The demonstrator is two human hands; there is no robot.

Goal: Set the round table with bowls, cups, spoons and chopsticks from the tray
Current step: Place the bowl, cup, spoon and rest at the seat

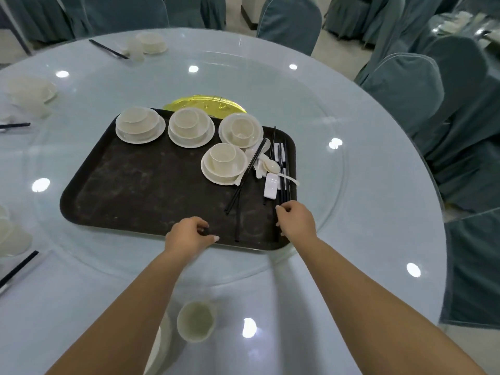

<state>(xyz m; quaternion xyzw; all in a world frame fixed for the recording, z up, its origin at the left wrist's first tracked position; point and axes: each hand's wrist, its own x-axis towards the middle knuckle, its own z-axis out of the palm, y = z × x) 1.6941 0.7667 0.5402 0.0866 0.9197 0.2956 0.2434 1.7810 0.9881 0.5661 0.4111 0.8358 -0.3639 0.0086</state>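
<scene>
A dark tray [140, 190] lies on the glass turntable of the round table [365, 185]. On it stand several cream sets, each a cup in a bowl on a saucer [224, 163]. At its right side lie black chopsticks [282, 182], white spoons [270, 165] and white chopstick rests [271, 186]. My left hand [189, 234] grips the tray's near edge. My right hand [296, 219] pinches the near ends of the chopsticks at the tray's right corner. A cream cup [196, 320] stands on the table near me, between my forearms, beside a plate edge.
Set places with bowls and chopsticks sit at the far left [148, 43] and along the left rim [29, 90]. A gold disc [205, 104] shows behind the tray. Teal-covered chairs [400, 87] ring the table on the right and at the back.
</scene>
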